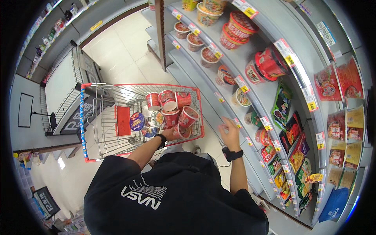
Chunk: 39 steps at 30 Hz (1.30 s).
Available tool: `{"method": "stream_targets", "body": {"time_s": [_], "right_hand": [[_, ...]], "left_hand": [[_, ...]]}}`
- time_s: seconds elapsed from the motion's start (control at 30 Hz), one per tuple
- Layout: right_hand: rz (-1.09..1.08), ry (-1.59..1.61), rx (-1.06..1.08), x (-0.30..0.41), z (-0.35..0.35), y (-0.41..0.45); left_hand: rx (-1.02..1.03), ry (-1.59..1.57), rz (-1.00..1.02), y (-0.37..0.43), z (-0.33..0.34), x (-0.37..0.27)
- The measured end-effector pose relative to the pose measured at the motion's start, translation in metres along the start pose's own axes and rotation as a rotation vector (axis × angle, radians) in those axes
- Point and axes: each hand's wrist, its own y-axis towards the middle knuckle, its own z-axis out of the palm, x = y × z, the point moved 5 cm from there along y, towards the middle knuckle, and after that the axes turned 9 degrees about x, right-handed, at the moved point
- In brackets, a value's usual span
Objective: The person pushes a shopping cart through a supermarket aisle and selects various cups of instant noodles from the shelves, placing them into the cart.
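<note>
A wire shopping cart with a red plastic rim (141, 85) stands in front of me, with several instant noodle cups heaped at its right end. My left hand (169, 133) reaches over the near side into the cart, against a red and white noodle cup (179, 132); whether the fingers grip it is hidden. A purple-lidded cup (137, 121) and a cup with a white and green lid (155, 119) lie left of the red cups. My right hand (230, 129) is raised beside the shelves, fingers apart and nothing in them, nearest a green-lidded cup (253, 118) on a shelf.
Grey store shelves (205, 97) with noodle cups, red bowls (235, 32) and bagged noodles curve along the right. A metal post (160, 35) stands at their far end. Left of the cart is a display bin (63, 85) with wire sides; another shelf unit runs behind it.
</note>
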Motion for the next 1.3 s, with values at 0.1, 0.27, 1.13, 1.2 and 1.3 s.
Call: {"method": "stream_targets", "body": {"time_s": [0.1,0.27,1.13,1.2,1.3], "right_hand": [[-0.052,-0.112,-0.146,0.043,-0.092,-0.008],[-0.262,-0.069,-0.524,0.126,-0.248,-0.026],[-0.838,0.048,-0.937,0.211,-0.426,-0.024],[-0.925,0.258,-0.73,0.216,-0.391,-0.05],[-0.861,0.441,-0.529,0.191,-0.329,-0.076]], "left_hand": [[0.125,0.104,-0.006,-0.014,0.032,0.009],[0.074,0.175,-0.03,-0.021,0.071,0.02],[-0.068,0.195,-0.333,-0.062,0.128,-0.046],[-0.09,0.19,-0.385,-0.067,0.135,-0.052],[-0.113,0.234,-0.457,-0.079,0.143,-0.069]]}}
